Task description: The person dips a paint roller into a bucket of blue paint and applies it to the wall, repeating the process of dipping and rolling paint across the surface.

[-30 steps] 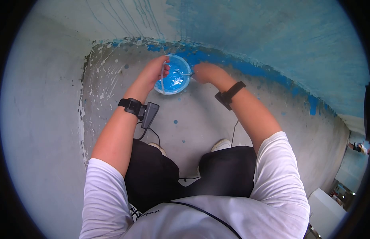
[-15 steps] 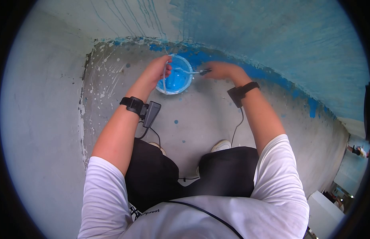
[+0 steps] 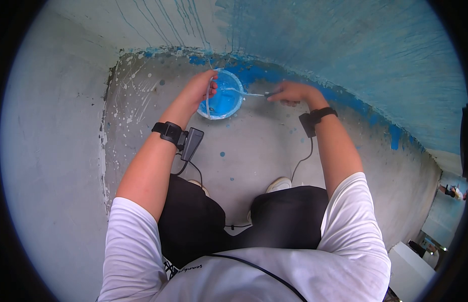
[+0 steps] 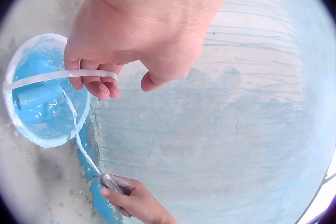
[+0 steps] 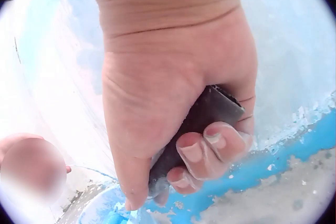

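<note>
A white bucket [image 3: 237,108] with blue paint inside stands on the floor near the wall. My left hand [image 3: 198,87] is at its left side, fingers curled round the white bucket handle [image 4: 39,79]. In the left wrist view a blue-coated paint roller [image 4: 39,96] lies in the paint, its wire frame [image 4: 79,137] running out over the rim. My right hand [image 3: 296,92], to the right of the bucket, grips the dark roller handle [image 5: 197,124], fingers wrapped round it in the right wrist view.
Behind the bucket rises a wall [image 3: 314,45] with blue paint and drips. Blue paint streaks the floor edge along it. A pale wall [image 3: 53,151] stands at the left. My shoes [image 3: 279,184] are on the grey floor [image 3: 244,156], which has paint spots.
My right hand has moved right, away from the bucket, with the roller handle, and more of the wire frame shows. My left hand has hardly moved.
</note>
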{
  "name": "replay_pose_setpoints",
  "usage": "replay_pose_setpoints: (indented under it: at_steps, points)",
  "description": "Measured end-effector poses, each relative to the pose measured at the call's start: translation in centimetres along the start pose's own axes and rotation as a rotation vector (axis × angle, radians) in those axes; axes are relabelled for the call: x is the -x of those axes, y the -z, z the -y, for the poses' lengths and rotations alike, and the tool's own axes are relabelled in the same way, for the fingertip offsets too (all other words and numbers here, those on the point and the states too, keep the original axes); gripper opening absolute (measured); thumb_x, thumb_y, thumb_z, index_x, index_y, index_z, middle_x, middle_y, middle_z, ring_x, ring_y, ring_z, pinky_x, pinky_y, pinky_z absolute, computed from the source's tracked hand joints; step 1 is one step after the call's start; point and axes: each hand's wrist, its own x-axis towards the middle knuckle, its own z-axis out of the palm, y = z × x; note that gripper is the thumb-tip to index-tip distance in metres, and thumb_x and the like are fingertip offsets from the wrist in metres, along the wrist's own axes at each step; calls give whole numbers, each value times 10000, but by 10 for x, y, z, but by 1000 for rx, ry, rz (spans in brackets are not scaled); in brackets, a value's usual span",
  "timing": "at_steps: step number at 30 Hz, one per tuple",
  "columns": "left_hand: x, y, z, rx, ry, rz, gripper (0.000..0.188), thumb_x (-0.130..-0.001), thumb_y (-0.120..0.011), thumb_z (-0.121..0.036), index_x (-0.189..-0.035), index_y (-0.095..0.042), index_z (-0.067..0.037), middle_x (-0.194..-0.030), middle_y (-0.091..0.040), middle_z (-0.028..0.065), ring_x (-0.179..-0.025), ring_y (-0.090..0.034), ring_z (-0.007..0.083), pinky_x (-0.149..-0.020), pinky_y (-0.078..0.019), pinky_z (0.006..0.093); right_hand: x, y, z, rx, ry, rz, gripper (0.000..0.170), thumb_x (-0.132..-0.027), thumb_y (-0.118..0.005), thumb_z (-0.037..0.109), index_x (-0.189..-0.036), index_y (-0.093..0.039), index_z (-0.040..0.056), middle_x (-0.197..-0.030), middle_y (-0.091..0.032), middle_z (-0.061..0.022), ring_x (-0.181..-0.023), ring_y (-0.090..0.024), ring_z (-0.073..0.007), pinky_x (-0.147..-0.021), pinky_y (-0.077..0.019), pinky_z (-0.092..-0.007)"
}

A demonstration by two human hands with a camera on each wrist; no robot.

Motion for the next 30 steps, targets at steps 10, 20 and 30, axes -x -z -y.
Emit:
replay_pose_setpoints:
  at_steps: [10, 20, 30]
  points:
    - [0, -1, 1, -12, -6, 2, 279, -905, -516, -346, -991, -565, -85, -757, -523, -13, -698, -512, 110, -705, -429, 256, 7, 1, -21, -462, -124, 199, 294, -851, -681, 352, -980, -636, 92, -550, -446, 62, -409, -321, -18, -361, -221, -187]
    - [1, -1, 1, -21, -10, -3, 266, -910, -509, -328, -981, -561, -77, -753, -526, -9, -686, -514, 109, -696, -434, 256, 8, 3, -19, -400, -138, 175, 293, -851, -683, 363, -961, -639, 95, -554, -446, 65, -413, -312, -14, -362, -209, -192]
    - [-2, 0, 1, 14, -37, 0, 270, -881, -533, -324, -976, -543, -71, -766, -537, 11, -678, -509, 114, -650, -430, 258, 14, 20, -8, 183, 213, -434, 516, -754, -706, 484, -947, -655, 9, -684, -619, -97, -594, -524, -222, -582, -430, -347]
